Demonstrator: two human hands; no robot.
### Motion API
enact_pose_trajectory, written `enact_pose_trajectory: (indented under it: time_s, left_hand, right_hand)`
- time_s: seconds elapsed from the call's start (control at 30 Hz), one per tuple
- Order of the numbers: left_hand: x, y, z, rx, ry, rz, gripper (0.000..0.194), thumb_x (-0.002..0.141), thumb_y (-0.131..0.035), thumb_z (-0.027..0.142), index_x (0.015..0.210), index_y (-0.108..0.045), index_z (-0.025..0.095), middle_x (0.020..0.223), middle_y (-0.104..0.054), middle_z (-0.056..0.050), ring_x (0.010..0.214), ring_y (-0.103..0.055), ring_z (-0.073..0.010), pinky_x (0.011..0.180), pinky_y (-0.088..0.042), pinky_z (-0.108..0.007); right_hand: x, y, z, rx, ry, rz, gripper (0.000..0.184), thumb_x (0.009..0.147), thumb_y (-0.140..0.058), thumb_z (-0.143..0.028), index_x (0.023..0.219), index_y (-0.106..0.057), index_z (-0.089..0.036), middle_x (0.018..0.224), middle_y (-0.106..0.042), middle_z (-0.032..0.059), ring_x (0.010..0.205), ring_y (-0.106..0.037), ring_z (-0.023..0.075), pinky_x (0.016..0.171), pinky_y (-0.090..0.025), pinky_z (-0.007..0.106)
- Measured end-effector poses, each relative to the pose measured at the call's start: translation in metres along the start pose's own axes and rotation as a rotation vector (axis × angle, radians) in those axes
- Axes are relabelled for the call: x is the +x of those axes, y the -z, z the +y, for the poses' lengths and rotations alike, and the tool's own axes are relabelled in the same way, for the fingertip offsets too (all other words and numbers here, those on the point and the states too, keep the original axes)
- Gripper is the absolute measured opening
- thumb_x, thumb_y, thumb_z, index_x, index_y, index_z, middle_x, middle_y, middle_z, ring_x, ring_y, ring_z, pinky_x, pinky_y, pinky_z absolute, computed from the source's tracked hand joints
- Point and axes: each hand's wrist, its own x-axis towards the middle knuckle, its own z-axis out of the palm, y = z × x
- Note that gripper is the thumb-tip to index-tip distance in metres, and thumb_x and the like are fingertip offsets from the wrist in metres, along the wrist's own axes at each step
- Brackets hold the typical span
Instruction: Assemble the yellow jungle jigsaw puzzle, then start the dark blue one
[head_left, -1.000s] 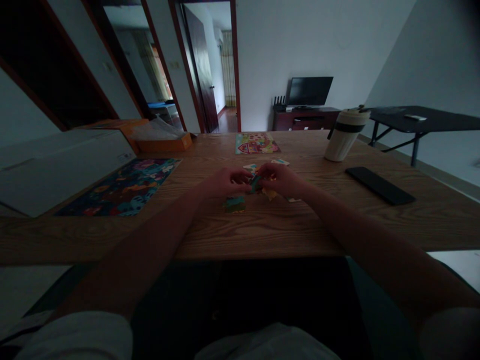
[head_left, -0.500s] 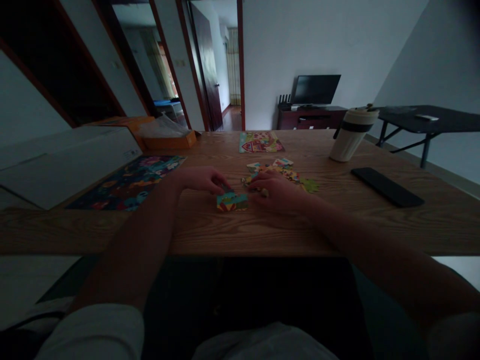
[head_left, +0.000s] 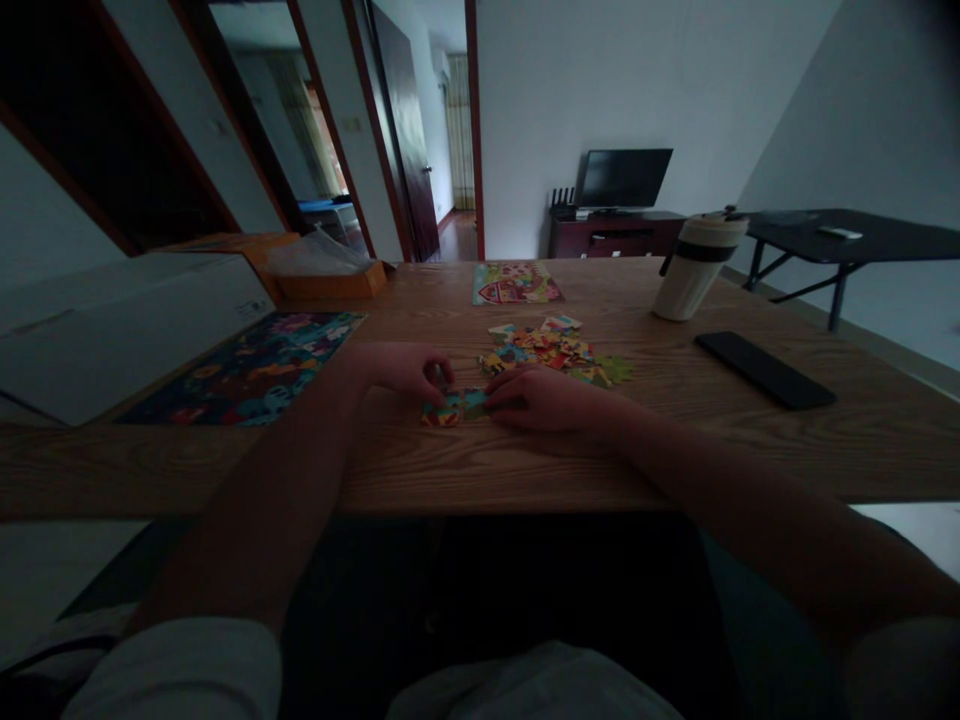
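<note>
Left hand, right hand: curled at flat teal-and-orange puzzle pieces, centre, grip unclear to me; open orange box, upper left, holds translucent plastic.

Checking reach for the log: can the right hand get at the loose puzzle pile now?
Probably yes: the right hand is just on the near side of the puzzle pile, with nothing visible between them.

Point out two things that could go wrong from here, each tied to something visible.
1. The left hand and right hand are both at the small group of puzzle pieces, so an uneven push might shift them out of line.
2. The right hand is close to the loose pile of pieces, so its fingers could scatter some.
</note>
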Motion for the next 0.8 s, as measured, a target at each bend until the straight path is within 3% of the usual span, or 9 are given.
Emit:
enact_pose_trajectory:
  time_s: [0.37,0.8]
  left_hand:
    - [0.008,-0.006,0.002,-0.055,-0.032,0.059,0.041,0.074,-0.072,0.052,0.102,-0.073,0.022,0.092,-0.074,-0.003,0.078,-0.063,-0.0178,0.069,-0.043,-0.025]
    - [0.014,-0.006,-0.001,-0.098,-0.191,0.023,0.043,0.075,-0.075,0.040,0.117,-0.075,0.028,0.095,-0.076,0.000,0.082,-0.064,-0.0167,0.075,-0.046,-0.024]
  right_hand:
    - [0.000,0.004,-0.009,0.002,-0.022,-0.035,0.022,0.095,-0.059,-0.020,0.108,-0.077,-0.022,0.111,-0.075,0.0066,0.103,-0.067,0.0197,0.100,-0.047,0.035]
    - [0.000,0.002,-0.008,0.011,-0.004,-0.038,0.023,0.094,-0.059,-0.018,0.109,-0.077,-0.020,0.110,-0.075,0.0064,0.102,-0.067,0.0188,0.100,-0.045,0.034]
